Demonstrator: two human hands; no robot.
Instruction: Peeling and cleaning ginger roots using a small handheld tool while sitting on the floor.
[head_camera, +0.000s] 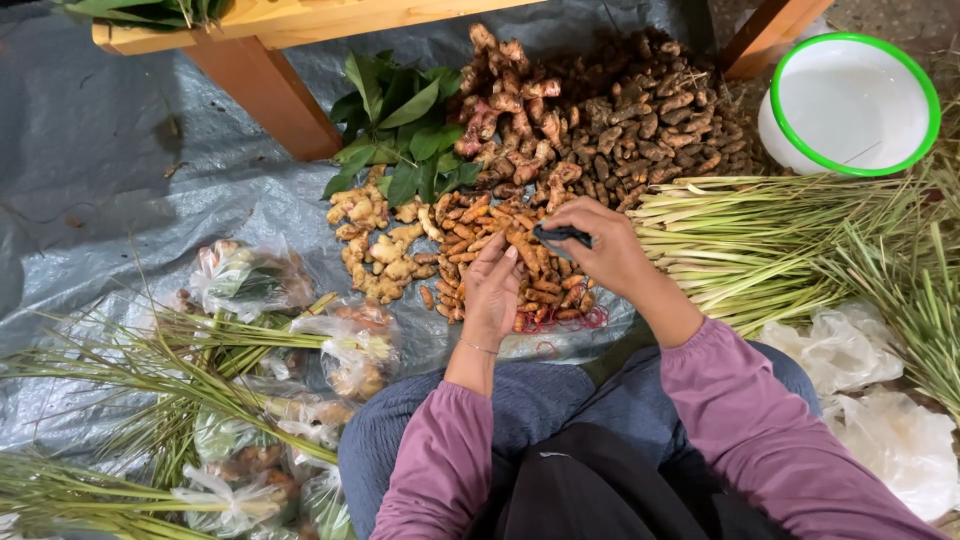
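We see clear plastic bags (345, 350) stuffed with roots and leaves lying left beside lemongrass stalks (760, 235), a white basin (850, 105) standing far right, while our right hand (600, 245) pinches a small dark object (560, 235) and our left hand (492, 285), fingers loosely curled, hovers over the turmeric pile (500, 255).

One head-worn view — looking steeply down from close above the lap, facing forward over the tarp (120, 170).
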